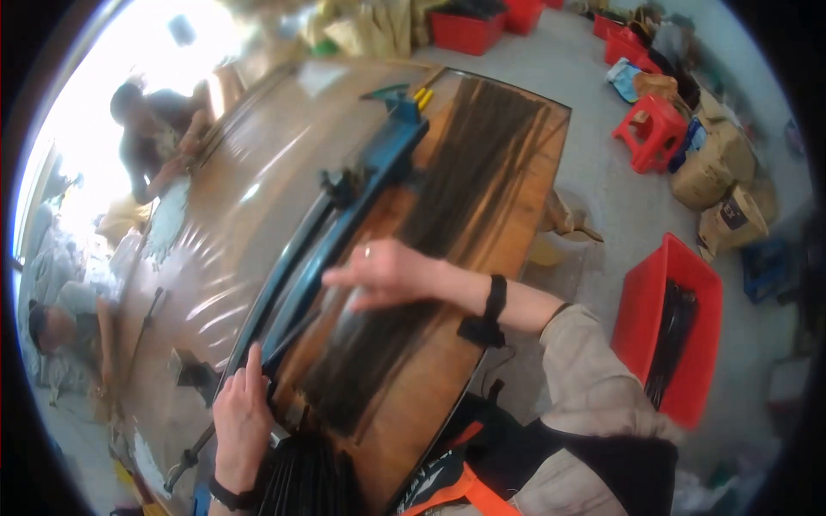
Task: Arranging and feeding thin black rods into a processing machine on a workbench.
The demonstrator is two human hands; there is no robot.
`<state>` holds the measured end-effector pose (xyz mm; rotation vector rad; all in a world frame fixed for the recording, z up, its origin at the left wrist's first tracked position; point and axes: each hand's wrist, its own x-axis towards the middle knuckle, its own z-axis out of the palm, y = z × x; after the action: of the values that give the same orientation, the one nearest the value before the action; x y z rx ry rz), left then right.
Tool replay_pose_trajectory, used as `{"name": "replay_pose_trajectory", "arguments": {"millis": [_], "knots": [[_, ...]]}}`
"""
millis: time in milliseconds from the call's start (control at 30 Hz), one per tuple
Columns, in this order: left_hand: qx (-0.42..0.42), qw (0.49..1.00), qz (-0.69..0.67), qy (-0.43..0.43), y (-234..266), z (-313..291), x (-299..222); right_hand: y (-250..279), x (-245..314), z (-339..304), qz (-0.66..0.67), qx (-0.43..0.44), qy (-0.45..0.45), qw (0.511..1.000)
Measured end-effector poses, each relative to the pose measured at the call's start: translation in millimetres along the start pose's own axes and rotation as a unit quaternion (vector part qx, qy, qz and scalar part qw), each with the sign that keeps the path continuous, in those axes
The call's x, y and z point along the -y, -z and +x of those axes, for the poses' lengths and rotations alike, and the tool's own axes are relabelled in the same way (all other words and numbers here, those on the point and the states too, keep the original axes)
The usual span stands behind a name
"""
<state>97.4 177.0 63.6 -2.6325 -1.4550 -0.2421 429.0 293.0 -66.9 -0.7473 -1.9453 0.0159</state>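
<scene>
A long blue metal rail fixture [307, 275] runs diagonally across the worktable. At its near end my left hand [241, 421] rests with its index finger stretched out. My right hand [391, 273], slightly blurred, is over the rail's right side with fingers curled; what they hold, if anything, I cannot make out. A thin dark rod [295, 334] lies between my hands, close to the rail. Under and beyond my right hand lies a wide bundle of long dark strips [465, 163]. A dark clamp-like part [346, 186] sits on the rail farther up.
Yellow-handled pliers [422, 97] are at the rail's far end. Clear sheeting [215, 284] covers the table's left part, where two people [151, 129] work. Black strips [314, 482] bunch near my body. Right, on the floor: a red bin [701, 335], red stool [651, 129] and paper sacks [718, 168].
</scene>
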Motion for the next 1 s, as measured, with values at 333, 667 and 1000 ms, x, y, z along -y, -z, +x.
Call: {"name": "replay_pose_trajectory", "arguments": {"millis": [333, 667, 1000], "knots": [[-0.003, 0.999, 0.046, 0.011, 15.6, -30.6, 16.9, -33.6, 111.4, 45.5, 0.116, 0.036, -0.049, 0.991], [-0.069, 0.993, 0.073, 0.066, 39.4, -112.3, 32.3, -63.3, 125.0, 41.7, 0.182, 0.054, -0.010, 0.982], [-0.212, 0.956, 0.098, 0.180, 74.9, -179.1, 76.7, -98.2, 106.4, 49.0, -0.023, 0.058, 0.056, 0.997]]}}
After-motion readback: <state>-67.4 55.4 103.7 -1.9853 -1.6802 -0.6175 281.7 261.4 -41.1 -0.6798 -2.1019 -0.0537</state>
